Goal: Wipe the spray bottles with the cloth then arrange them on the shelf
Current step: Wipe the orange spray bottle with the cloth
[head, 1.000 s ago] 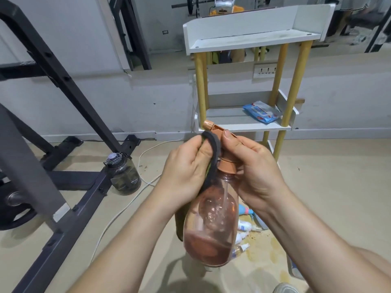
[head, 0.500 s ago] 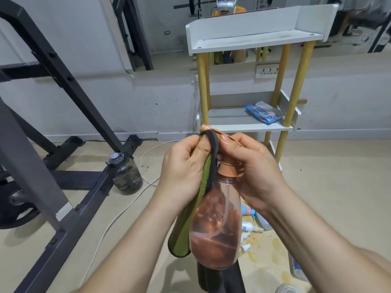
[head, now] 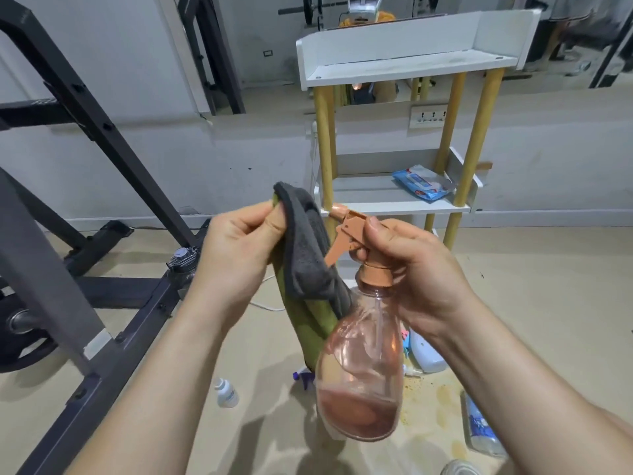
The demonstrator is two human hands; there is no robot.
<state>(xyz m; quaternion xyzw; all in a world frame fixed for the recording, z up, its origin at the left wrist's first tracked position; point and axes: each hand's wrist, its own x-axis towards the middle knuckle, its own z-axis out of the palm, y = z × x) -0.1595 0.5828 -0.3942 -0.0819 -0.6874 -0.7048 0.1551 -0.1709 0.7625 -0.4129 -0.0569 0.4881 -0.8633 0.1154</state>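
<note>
Leftward and clear of the sprayer is where the left hand now sits; half a second ago it was pressed against the right hand with the cloth folded over the nozzle. That leaves the orange trigger head bare. The left hand pinches the grey-and-green cloth between thumb and fingers, and the rest of the cloth hangs down beside the bottle. The right hand is clenched round the neck of the spray bottle, thumb on top of the sprayer. The bottle hangs in the air between the forearms, its long axis close to vertical, nozzle pointing left toward the cloth, with a little pink liquid in the base.

Straight ahead, beyond both hands, stands the white shelf. By my reading the right hand is the nearer one and already carries the bottle, so placing means a reach forward. The middle tier has bare board to the left of a pack of wipes.

The shelf's lowest tier is hidden behind the hands and bottle. I cannot tell whether the grey fold touches the bottle's shoulder. On the floor a small white bottle and a purple sprayer show, with others partly covered.
</note>
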